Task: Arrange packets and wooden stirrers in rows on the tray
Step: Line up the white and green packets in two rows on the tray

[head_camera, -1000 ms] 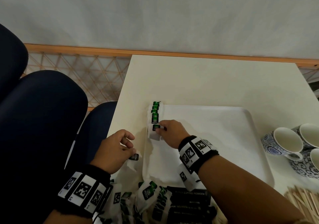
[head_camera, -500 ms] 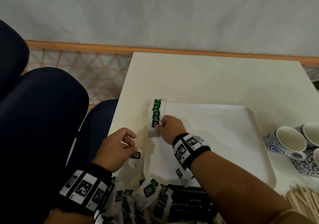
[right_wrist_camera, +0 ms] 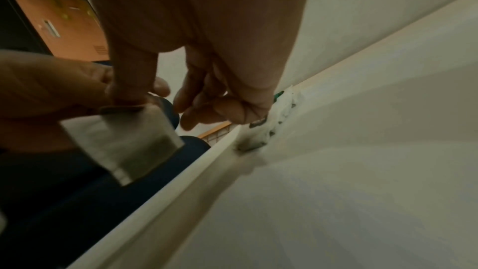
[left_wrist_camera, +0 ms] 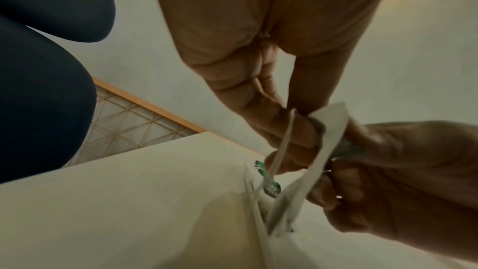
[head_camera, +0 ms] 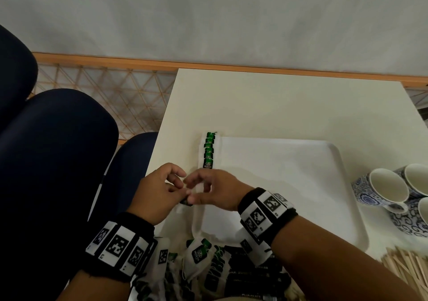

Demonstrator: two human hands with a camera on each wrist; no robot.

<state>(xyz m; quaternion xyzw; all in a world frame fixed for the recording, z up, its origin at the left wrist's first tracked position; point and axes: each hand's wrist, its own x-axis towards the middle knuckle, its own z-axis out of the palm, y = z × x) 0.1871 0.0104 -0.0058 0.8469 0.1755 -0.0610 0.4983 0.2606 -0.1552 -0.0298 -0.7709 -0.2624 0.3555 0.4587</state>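
A white tea packet with a green tag hangs between both hands at the tray's left rim. My left hand pinches its top and string. My right hand grips the same packet from the other side, thumb on its top edge. In the head view only a dark corner of the packet shows under the fingers. A row of green tea packets lies along the left edge of the white tray, just beyond the hands.
Loose tea packets and black coffee packets are heaped at the table's near edge. Wooden stirrers lie at the lower right. Blue patterned cups stand right of the tray. Dark blue chairs are on the left.
My right hand has left the row of packets and drawn back toward me. It now meets my left hand, which has come right with a packet; both hold it.
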